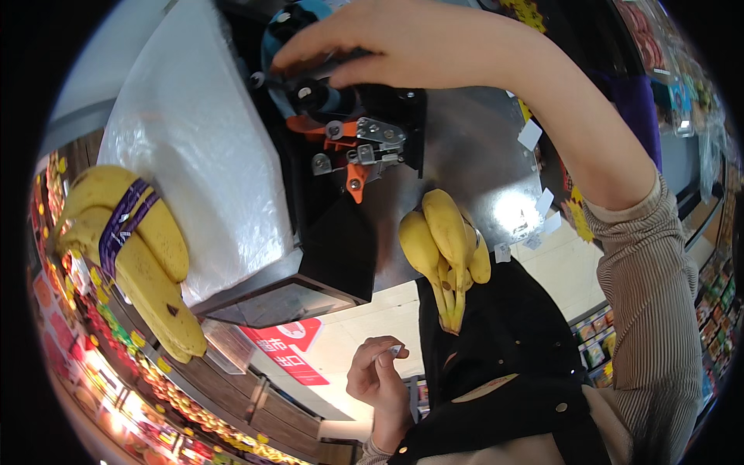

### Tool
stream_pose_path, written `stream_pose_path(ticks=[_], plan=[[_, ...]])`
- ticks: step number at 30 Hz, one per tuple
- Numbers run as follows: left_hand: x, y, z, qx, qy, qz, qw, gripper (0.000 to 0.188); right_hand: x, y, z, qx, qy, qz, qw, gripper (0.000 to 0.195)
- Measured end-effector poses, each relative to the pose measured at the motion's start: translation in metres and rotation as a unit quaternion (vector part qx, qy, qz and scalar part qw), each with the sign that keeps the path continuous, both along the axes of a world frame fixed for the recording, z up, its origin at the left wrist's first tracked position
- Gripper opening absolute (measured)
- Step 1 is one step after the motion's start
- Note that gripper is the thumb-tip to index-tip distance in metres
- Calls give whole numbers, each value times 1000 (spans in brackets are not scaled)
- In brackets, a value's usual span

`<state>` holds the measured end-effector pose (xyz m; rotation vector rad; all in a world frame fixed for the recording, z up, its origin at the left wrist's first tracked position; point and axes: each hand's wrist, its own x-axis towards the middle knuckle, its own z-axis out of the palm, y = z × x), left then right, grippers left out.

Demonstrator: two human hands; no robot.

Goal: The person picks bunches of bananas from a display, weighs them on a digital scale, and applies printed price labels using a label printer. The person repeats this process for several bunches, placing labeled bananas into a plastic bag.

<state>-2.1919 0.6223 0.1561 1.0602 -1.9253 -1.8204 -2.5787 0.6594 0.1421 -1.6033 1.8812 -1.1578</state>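
My right hand (372, 49) reaches over a black device with a blue wheel, black rollers, metal linkages and orange levers (356, 181). Its thumb and fingers are apart, close to the wheel and a roller; whether they touch is unclear. In my left hand (378, 372), low in front of the black apron, a small whitish scrap (394, 350) is pinched between thumb and finger. A bunch of bananas (444, 232) lies at the edge of the metal counter (459, 133), stems towards me. Another bunch (148, 261), banded with purple tape, rests by clear plastic bags (197, 145).
White label pieces (529, 135) stick along the counter's edge. A dark angular housing (337, 250) stands below the device. Shelves of fruit (174, 401) line the lower left, packaged goods (715, 302) the right. A red floor sign (290, 354) with writing lies beyond the counter.
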Motion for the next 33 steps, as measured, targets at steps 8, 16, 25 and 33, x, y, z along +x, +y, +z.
stream_pose_path(ticks=[8, 16, 25, 33], plan=[[-13, -18, -2, -86, 33, -27, 995, 14, 73, 72, -27, -22, -118, -299, 947, 27], [-58, -77, 7, -297, 173, -133, 929, 16, 111, 77, -28, -58, -152, -326, 931, 42], [-64, -82, 7, -394, 145, -87, 904, 16, 114, 57, -13, -44, 101, -302, 947, 50], [-51, -74, 9, -348, 153, -113, 918, 14, 119, 27, -9, 10, 208, -243, 947, 38]])
